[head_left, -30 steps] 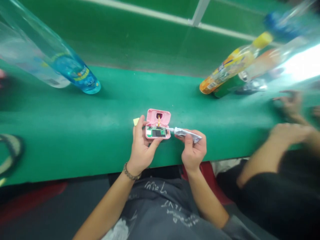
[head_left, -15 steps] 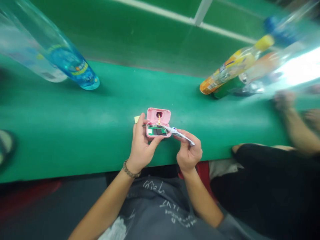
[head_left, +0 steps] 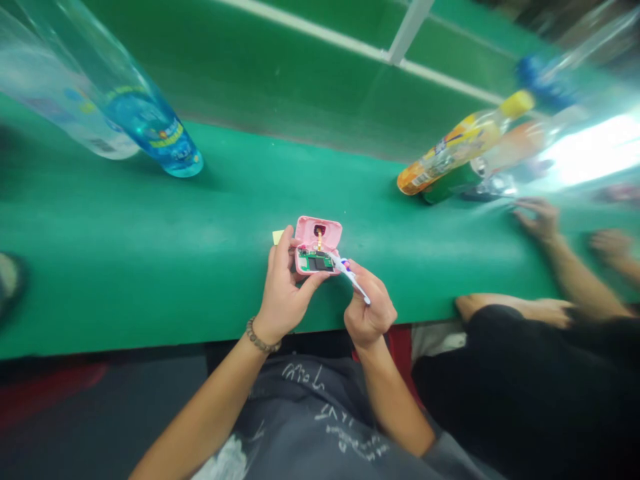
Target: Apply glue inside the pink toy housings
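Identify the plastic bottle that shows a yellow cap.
The clear plastic bottle with the yellow-orange label, beyond the right hand. Its cap is the only yellow one visible; the blue-labelled plastic bottle has its top out of frame.

Smooth pink plastic case (head_left: 332, 235) (glossier plastic, the blue bottle (head_left: 150, 123))

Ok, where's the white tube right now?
In the head view, the white tube is in the right hand, its nozzle at the right side of the open pink case.
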Demonstrator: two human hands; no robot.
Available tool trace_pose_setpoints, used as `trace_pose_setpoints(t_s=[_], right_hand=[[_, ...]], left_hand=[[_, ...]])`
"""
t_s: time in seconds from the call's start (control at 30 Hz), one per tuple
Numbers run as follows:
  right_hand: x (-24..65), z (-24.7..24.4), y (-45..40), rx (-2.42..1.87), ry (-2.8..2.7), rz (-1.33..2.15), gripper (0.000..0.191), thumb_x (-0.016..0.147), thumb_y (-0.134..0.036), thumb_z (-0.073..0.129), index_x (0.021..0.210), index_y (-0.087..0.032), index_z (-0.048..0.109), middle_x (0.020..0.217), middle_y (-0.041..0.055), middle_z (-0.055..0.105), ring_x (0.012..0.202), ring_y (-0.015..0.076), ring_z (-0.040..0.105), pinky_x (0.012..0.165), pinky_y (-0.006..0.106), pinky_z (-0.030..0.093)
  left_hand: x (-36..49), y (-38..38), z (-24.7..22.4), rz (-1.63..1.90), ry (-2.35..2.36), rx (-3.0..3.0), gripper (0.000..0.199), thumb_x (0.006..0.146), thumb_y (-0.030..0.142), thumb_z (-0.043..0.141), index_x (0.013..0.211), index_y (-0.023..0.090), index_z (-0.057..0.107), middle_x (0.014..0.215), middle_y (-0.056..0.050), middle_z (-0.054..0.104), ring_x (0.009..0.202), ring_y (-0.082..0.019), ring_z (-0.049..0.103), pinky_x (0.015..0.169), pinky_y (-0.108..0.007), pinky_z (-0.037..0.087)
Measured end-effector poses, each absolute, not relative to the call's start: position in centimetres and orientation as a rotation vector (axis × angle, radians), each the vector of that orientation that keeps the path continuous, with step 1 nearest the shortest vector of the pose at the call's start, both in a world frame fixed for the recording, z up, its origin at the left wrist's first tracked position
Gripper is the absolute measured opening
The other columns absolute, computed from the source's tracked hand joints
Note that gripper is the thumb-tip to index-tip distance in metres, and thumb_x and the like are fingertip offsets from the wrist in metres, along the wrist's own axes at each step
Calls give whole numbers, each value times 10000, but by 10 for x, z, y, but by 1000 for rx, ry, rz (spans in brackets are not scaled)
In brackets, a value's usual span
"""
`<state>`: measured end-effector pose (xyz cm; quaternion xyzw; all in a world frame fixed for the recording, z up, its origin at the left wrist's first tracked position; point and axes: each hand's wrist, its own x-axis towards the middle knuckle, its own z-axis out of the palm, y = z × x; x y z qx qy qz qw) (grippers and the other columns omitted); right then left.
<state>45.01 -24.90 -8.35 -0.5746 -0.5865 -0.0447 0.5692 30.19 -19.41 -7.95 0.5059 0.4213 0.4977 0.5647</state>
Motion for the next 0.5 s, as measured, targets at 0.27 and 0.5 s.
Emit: trace_pose_setpoints(t_s=[0.27,0.5], right_hand=[[450,-86,-249,-1362,-1200,25,195,826,-281,662,960,-402,737,1000,-9,772,888,258,748,761,365,663],[453,-87,-248,-1291,-1388,-139,414,863,-156,585,1181,-409,662,1099,-5,753,950,213,743,803,318,653]], left_hand=[[302,-196,-78,1130,974,1153,911,763,298,801,1512,327,283,1324,-83,423,1189,-239,588,952,-309,570],[303,-194,-76,1142,972,1142,900,758,347,806,1502,304,303,1283,-90,434,1170,-242,589,944,-320,570]])
